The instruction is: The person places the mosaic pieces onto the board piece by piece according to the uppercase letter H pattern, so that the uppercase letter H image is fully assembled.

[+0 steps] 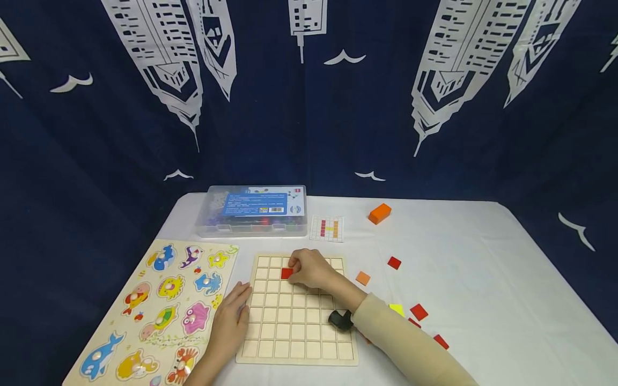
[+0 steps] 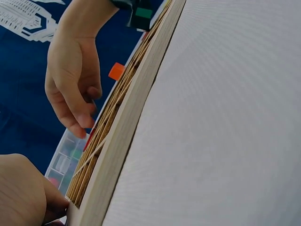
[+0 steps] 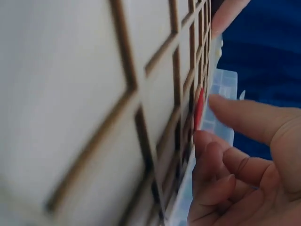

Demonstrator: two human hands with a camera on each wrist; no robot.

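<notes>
A wooden grid board (image 1: 298, 349) lies on the white table. Near its far edge, my right hand (image 1: 313, 269) pinches a small red square tile (image 1: 287, 273) with thumb and fingertips, low over a grid cell. The right wrist view has the same red tile (image 3: 199, 110) between thumb and fingers, tilted or flat against the grid; which one I cannot tell. My left hand (image 1: 230, 324) rests against the board's left edge with its fingers extended. In the left wrist view, part of the left hand (image 2: 23, 190) touches the board's corner.
Left is a sea-animal puzzle board (image 1: 156, 316). Behind stand a clear plastic case (image 1: 256, 228) and a small pattern card (image 1: 326, 229). Right lie an orange block (image 1: 380, 214), an orange tile (image 1: 363, 278), a yellow tile (image 1: 396, 309) and several red tiles (image 1: 419, 312).
</notes>
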